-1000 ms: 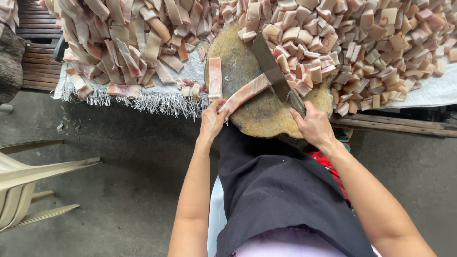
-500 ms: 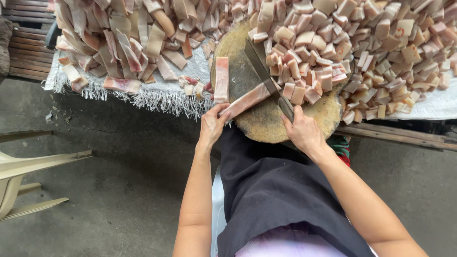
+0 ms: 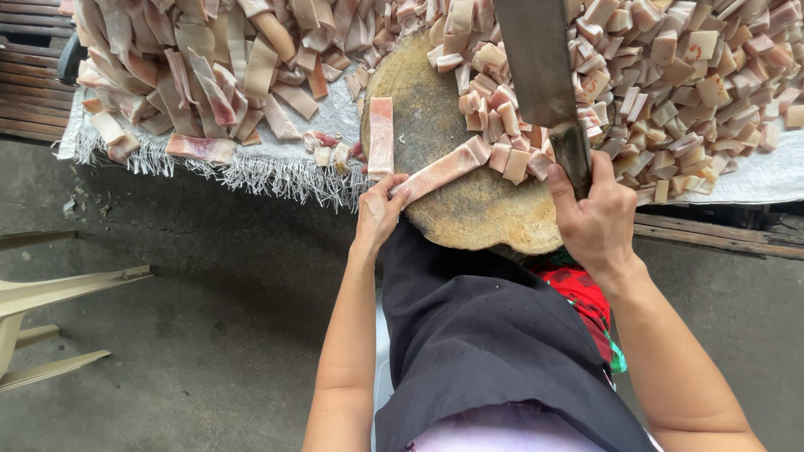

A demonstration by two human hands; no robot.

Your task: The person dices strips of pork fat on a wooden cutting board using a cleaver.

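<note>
Gripping a cleaver (image 3: pixel 536 63) by its dark handle, the right hand (image 3: pixel 596 219) is wrapped tight, holding the broad grey blade raised above the round, worn wooden chopping block (image 3: pixel 469 209). The left hand (image 3: pixel 378 211) presses its fingertips onto the near end of a long strip of pork skin (image 3: pixel 442 170), pale pink and smooth, lying across the block's middle with its long axis running from the near left edge up toward the far right. Small cut cubes (image 3: pixel 511 155) sit touching its far end.
</note>
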